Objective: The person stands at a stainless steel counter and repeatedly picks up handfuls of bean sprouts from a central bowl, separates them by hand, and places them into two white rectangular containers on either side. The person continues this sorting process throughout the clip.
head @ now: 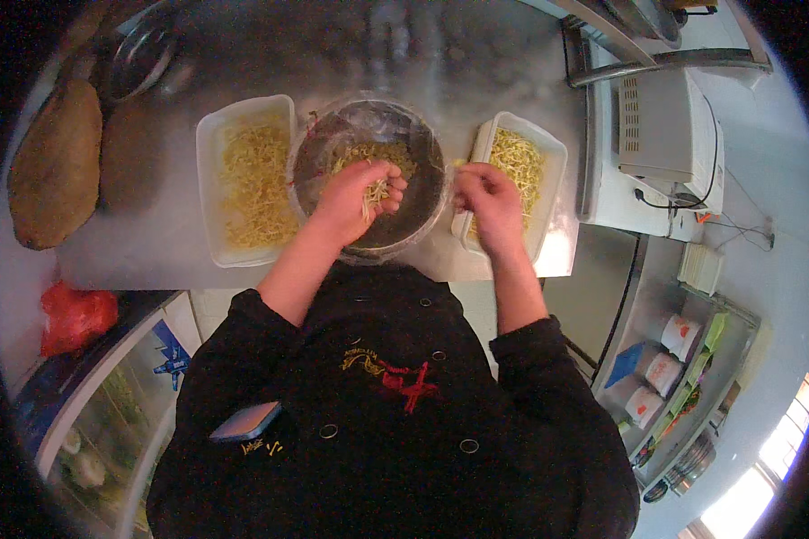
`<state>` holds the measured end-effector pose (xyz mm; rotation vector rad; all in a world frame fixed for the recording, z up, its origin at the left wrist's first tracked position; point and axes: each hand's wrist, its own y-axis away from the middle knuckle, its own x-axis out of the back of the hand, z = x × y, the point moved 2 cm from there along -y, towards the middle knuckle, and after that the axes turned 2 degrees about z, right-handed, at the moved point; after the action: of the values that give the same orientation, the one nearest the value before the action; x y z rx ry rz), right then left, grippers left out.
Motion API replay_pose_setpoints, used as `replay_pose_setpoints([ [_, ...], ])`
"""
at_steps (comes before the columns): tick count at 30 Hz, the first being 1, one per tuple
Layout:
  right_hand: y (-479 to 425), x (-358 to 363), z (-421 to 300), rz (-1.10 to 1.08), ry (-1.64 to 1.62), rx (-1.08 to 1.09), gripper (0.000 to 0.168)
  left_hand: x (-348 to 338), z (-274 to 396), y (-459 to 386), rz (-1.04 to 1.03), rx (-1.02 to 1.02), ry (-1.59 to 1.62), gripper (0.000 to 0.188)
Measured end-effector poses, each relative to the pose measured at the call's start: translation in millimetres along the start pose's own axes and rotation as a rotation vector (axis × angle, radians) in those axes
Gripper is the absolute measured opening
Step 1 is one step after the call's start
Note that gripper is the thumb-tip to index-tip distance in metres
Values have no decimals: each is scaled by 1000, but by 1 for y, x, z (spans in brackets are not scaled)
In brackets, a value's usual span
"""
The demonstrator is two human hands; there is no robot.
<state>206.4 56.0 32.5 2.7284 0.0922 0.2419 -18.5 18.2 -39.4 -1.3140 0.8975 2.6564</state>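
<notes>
Over a round metal bowl (404, 219) lined with clear plastic, my left hand (357, 195) is closed on a bunch of bean sprouts (375, 193). More sprouts and small husks lie in the bowl beneath it. My right hand (489, 192) is at the near left side of a white plastic tub (554, 195) of bean sprouts, its fingers curled and blurred; whether they pinch anything cannot be told. Left of the bowl stands a second white plastic tub (205, 202), with pale yellow sprouts in what looks like water.
The tubs and bowl stand on a stainless steel table (256, 60). A brown oval object (61, 165) lies at the far left, with a red plastic bag (77, 316) below it. At right are a white microwave-like appliance (667, 135) and a shelf (728, 313) with white containers.
</notes>
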Motion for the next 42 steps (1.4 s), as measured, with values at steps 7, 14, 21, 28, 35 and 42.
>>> replay_pose_setpoints([
  [7, -5, 60, 7, 207, 845, 605, 31, -17, 2, -7, -135, 125, 337, 43],
  [14, 12, -53, -45, -140, 613, 652, 27, -25, 1, -4, -243, 70, 309, 44],
  [21, 15, -73, -41, -137, 713, 684, 18, -23, -1, -2, -63, 3, 243, 42],
  [28, 13, -76, -38, -137, 682, 698, 13, -10, -2, -7, -141, -29, 308, 44],
  [35, 4, -55, -32, -203, 120, 220, 17, -13, 2, -6, -68, -30, 315, 26],
  [42, 5, -40, -31, -201, 24, 45, 20, -15, 5, -2, -52, -11, 173, 26],
])
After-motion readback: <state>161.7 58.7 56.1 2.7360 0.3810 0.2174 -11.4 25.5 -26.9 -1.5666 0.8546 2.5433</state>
